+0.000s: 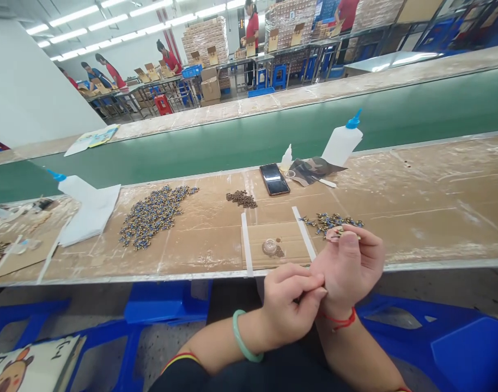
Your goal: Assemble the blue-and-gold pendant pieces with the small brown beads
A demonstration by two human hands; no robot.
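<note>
My left hand (293, 299), with a pale green bangle at the wrist, is closed in a pinch against the base of my right palm; what it pinches is too small to name. My right hand (351, 267), with a red string at the wrist, is turned palm up, thumb and fingers pressed together on a small part I cannot make out. Just behind it is a small pile of blue-and-gold parts (328, 222). A small round clear dish (269, 247) sits on a cardboard piece (287, 234) between two white strips. Behind lies a pile of small brown pieces (241, 199).
A larger blue-and-gold pile (151, 218) and white sheets (89, 215) lie left. A phone (274, 179), small bottle (287, 158), camouflage cloth (312, 170) and large white bottle (342, 142) stand or lie behind. A green belt (232, 141) runs beyond; people work farther back.
</note>
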